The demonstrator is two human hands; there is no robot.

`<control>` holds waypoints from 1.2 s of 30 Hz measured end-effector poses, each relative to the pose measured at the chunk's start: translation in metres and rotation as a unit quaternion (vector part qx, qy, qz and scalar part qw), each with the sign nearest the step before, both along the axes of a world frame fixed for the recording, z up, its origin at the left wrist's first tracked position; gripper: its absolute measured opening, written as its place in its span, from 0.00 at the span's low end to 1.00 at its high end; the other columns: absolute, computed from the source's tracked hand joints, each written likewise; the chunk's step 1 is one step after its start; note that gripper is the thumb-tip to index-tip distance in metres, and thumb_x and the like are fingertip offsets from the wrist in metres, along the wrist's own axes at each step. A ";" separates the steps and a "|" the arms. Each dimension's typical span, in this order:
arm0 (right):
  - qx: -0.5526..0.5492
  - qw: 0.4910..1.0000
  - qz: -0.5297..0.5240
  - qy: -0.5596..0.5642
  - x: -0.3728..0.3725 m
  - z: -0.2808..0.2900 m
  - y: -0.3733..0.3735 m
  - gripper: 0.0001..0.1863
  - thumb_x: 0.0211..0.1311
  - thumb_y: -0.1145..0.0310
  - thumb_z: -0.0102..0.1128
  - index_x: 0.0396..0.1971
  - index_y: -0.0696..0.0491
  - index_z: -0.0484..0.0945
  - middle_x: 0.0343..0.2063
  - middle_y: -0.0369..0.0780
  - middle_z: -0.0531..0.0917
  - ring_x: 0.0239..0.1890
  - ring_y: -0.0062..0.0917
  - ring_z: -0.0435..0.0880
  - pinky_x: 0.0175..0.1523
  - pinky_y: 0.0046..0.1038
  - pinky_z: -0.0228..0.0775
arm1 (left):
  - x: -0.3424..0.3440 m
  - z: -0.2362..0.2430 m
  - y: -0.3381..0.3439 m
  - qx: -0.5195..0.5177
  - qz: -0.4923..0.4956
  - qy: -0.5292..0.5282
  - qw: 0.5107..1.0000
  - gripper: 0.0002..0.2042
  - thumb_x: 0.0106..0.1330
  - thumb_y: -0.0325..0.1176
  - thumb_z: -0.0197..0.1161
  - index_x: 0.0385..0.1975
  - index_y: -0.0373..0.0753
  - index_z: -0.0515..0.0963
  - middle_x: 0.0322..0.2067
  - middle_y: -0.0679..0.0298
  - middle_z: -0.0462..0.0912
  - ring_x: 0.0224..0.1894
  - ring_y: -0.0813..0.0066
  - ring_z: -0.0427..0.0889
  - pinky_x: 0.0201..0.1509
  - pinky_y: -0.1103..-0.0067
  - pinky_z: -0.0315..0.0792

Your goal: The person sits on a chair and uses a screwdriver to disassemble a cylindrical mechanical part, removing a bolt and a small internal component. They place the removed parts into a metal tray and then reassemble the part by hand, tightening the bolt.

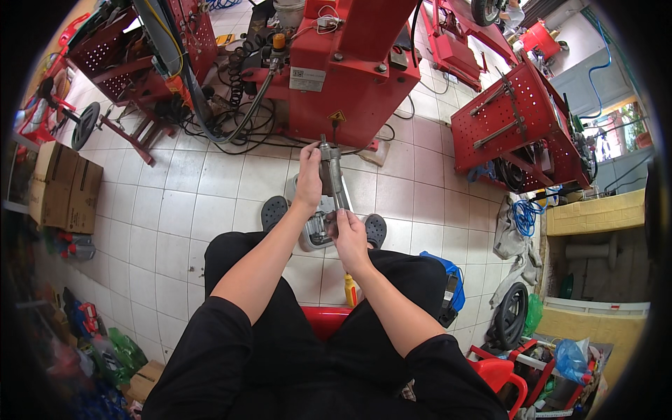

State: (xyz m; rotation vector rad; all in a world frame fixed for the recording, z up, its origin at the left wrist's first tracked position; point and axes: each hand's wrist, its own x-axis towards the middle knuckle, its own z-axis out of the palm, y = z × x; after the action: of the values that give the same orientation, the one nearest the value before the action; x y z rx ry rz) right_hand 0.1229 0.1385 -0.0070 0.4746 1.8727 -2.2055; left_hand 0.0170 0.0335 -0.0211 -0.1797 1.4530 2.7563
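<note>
My left hand (309,168) is closed round the upper part of a grey metal cylinder-like tool (331,159) with a narrow fitting on top. My right hand (346,234) is closed on the lower end of its thinner shaft. Below them, between my dark clogs, a grey tray (309,239) holds small metal parts, partly hidden by my hands. A yellow bottle (350,288) stands between my legs, close below my right hand.
A red machine (350,84) with hoses and cables stands ahead. Red perforated carts (511,119) flank it. Cardboard boxes (66,185) are at left. At right lie a blue bag (449,280), a blue coiled hose (528,217) and black tyres (511,315). I sit on a red seat (322,315).
</note>
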 end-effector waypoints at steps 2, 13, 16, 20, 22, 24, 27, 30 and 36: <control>0.009 1.000 -0.002 -0.026 0.000 0.022 -0.004 0.12 0.69 0.62 0.51 0.35 0.56 0.70 0.20 0.31 0.73 0.16 0.10 0.64 0.18 0.15 0.52 | 0.002 0.004 -0.001 0.023 -0.019 -0.008 1.000 0.17 0.73 0.45 0.43 0.53 0.40 0.64 0.44 0.66 0.71 0.47 0.80 0.67 0.56 0.81 0.60; -0.022 1.000 -0.008 -0.012 -0.001 0.024 -0.007 0.11 0.69 0.63 0.52 0.36 0.55 0.68 0.20 0.30 0.71 0.17 0.10 0.62 0.18 0.14 0.51 | 0.006 0.013 0.000 0.023 -0.031 -0.018 0.999 0.16 0.74 0.43 0.43 0.53 0.40 0.64 0.44 0.67 0.71 0.47 0.80 0.66 0.56 0.82 0.59; 0.017 1.000 -0.012 -0.010 0.001 0.025 -0.008 0.11 0.69 0.64 0.52 0.36 0.58 0.70 0.22 0.31 0.71 0.20 0.11 0.65 0.23 0.16 0.56 | 0.004 0.004 0.001 -0.006 -0.010 -0.008 1.000 0.16 0.74 0.43 0.43 0.53 0.40 0.63 0.42 0.67 0.72 0.45 0.80 0.68 0.53 0.82 0.62; -0.011 1.000 -0.024 0.012 0.000 0.017 -0.009 0.10 0.70 0.64 0.50 0.36 0.55 0.70 0.19 0.28 0.67 0.15 0.08 0.59 0.17 0.14 0.47 | 0.000 -0.007 0.002 -0.051 0.016 0.016 0.998 0.17 0.74 0.44 0.42 0.53 0.39 0.62 0.40 0.65 0.74 0.36 0.79 0.74 0.42 0.82 0.71; -0.043 0.999 -0.012 -0.010 0.002 0.020 -0.008 0.10 0.71 0.64 0.49 0.38 0.55 0.71 0.18 0.27 0.66 0.14 0.08 0.58 0.16 0.14 0.46 | 0.005 0.009 0.004 -0.014 -0.007 0.010 1.000 0.16 0.73 0.44 0.42 0.52 0.39 0.62 0.38 0.64 0.74 0.32 0.78 0.76 0.38 0.81 0.73; -0.094 0.995 0.006 -0.038 0.003 0.028 -0.007 0.10 0.71 0.63 0.48 0.40 0.54 0.73 0.18 0.27 0.65 0.13 0.08 0.57 0.16 0.15 0.45 | 0.007 0.013 0.003 0.001 -0.016 0.009 1.000 0.17 0.73 0.45 0.41 0.52 0.40 0.61 0.37 0.62 0.76 0.30 0.75 0.78 0.35 0.79 0.75; -0.198 0.976 0.039 -0.081 0.003 0.041 -0.003 0.11 0.71 0.62 0.47 0.42 0.53 0.73 0.17 0.26 0.63 0.12 0.08 0.55 0.15 0.16 0.44 | 0.005 0.009 0.002 0.011 -0.013 0.009 1.000 0.17 0.73 0.45 0.40 0.53 0.40 0.61 0.36 0.61 0.77 0.29 0.71 0.80 0.35 0.76 0.77; -0.276 0.953 0.059 -0.108 0.001 0.045 0.000 0.11 0.71 0.61 0.47 0.42 0.52 0.73 0.15 0.25 0.61 0.12 0.08 0.54 0.15 0.17 0.43 | 0.006 0.019 0.002 0.058 -0.022 -0.005 0.998 0.15 0.73 0.42 0.41 0.51 0.40 0.61 0.36 0.62 0.76 0.28 0.75 0.78 0.33 0.78 0.76; -0.051 0.997 0.031 -0.042 0.000 0.028 -0.003 0.12 0.72 0.59 0.44 0.39 0.52 0.73 0.17 0.28 0.65 0.14 0.09 0.58 0.17 0.17 0.49 | 0.009 0.016 0.003 0.024 -0.007 -0.011 1.000 0.16 0.73 0.42 0.42 0.52 0.39 0.61 0.41 0.63 0.73 0.39 0.75 0.75 0.46 0.78 0.70</control>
State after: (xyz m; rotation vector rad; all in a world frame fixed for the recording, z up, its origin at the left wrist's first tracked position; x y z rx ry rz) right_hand 0.1230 0.1352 0.0214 0.4767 1.7004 -2.1925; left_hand 0.0257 0.0369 -0.0056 -0.1968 1.3756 2.7656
